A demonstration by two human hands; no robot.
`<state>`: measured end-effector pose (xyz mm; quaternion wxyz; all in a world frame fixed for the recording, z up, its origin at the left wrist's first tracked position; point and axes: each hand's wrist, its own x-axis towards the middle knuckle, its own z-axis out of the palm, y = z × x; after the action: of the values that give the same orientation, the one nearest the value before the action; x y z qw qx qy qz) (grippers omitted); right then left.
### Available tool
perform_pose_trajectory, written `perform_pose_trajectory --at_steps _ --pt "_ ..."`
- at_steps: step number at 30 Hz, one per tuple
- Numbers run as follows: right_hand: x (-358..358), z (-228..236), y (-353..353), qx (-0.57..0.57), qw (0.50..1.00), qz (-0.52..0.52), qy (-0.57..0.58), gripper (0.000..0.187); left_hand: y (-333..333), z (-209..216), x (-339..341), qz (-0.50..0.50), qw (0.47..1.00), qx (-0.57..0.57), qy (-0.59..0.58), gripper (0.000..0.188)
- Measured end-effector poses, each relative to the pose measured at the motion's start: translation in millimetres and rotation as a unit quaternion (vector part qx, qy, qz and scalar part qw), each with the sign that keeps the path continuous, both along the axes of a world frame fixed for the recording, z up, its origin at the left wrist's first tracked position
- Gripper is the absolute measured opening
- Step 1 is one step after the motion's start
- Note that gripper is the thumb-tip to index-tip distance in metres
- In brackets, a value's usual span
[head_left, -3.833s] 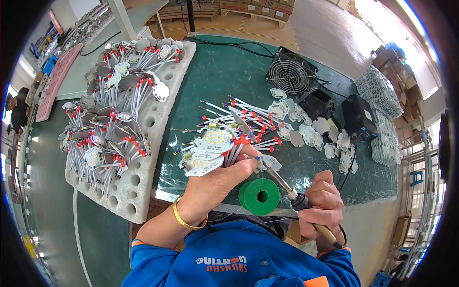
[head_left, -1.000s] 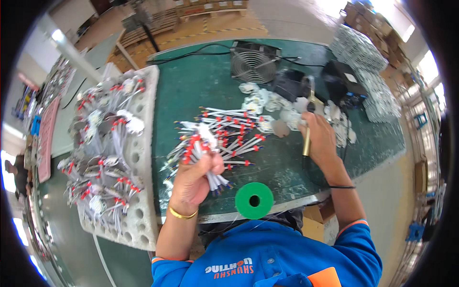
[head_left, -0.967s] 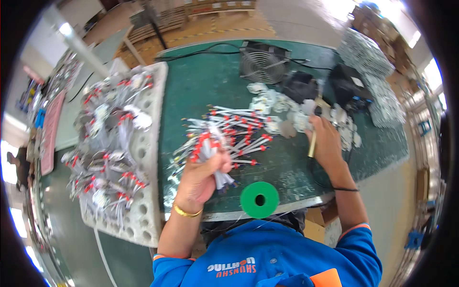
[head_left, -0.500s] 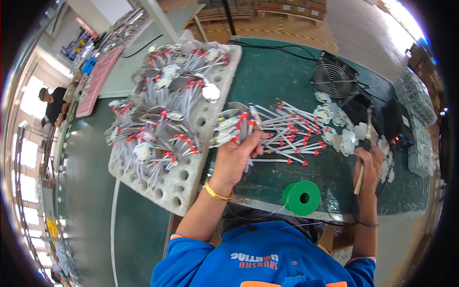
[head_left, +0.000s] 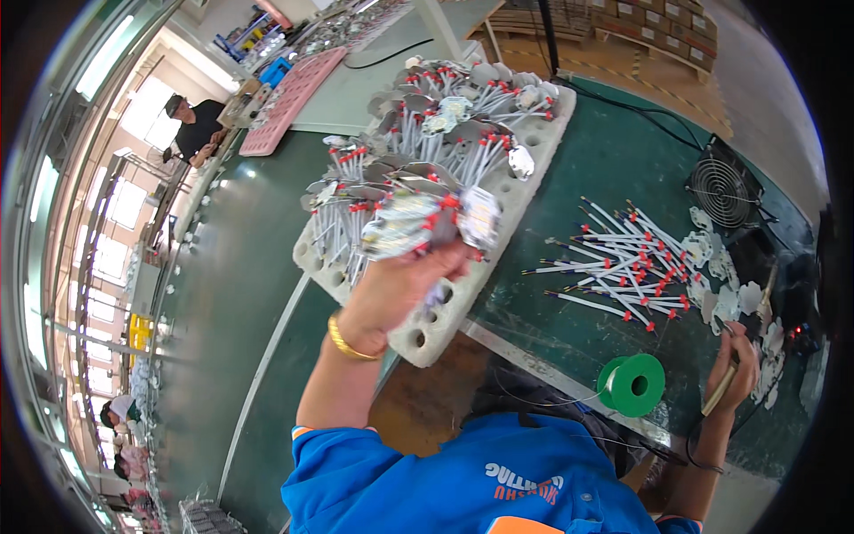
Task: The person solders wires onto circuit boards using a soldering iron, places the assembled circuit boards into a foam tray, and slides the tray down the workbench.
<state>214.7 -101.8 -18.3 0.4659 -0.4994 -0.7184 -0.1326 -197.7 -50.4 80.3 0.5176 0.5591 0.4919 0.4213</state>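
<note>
Here's my left hand [head_left: 405, 287] clasping the board bunch [head_left: 400, 227], silvery-white, fanned, red-banded and slightly blurred, over the crowded foam block [head_left: 547, 151], seemingly the placing step, calling, I'd judge, for steady lowering into space, while my right hand [head_left: 737, 367] grips the soldering iron [head_left: 717, 394].

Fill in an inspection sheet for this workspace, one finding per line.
Surface: dark green tabletop, bearing heaped white wires with red bands.
Job's things: blurred bundle of silvery flat plates and white wires; white holed foam tray holding similar wired plates; green plastic spool near the front edge.
Clutter: pale flat plates scattered near the black round-grilled fan.
Hands: left hand grips the bundle, tray contact unclear; right hand holds a slim tan-handled soldering iron.
Cables: black cable along the far edge.
Surroundings: person in black top and cap; brown cardboard boxes beyond.
</note>
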Motion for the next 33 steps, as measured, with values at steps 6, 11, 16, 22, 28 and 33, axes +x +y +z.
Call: perform_pose_trajectory --at_steps 6,11,16,22,28,33 --pt "-0.1 -3.9 2.4 0.018 1.000 0.022 -0.011 0.024 -2.0 28.9 -96.5 0.187 0.978 0.060 0.074 0.017" --pt "-2.2 -8.2 6.8 0.011 0.999 0.033 -0.032 0.024 -5.9 27.6 -141.4 0.296 0.952 0.042 0.069 0.016" --pt "-3.4 -7.3 7.5 0.020 0.998 0.030 -0.045 0.024 10.8 -6.8 -210.9 0.390 0.919 0.049 -0.023 0.016" --pt "0.2 -14.0 8.4 0.011 0.998 0.025 -0.060 0.024 38.9 -21.3 -234.3 0.374 0.919 0.020 -0.122 0.014" --pt "-1.7 -22.3 7.8 -0.002 0.997 0.010 -0.075 0.022 68.0 -50.2 -231.3 0.304 0.938 -0.063 -0.152 0.017" --pt "-3.6 -20.5 9.5 -0.029 0.997 0.000 -0.076 0.021 62.5 -56.4 -235.7 0.326 0.943 -0.044 -0.056 0.017"
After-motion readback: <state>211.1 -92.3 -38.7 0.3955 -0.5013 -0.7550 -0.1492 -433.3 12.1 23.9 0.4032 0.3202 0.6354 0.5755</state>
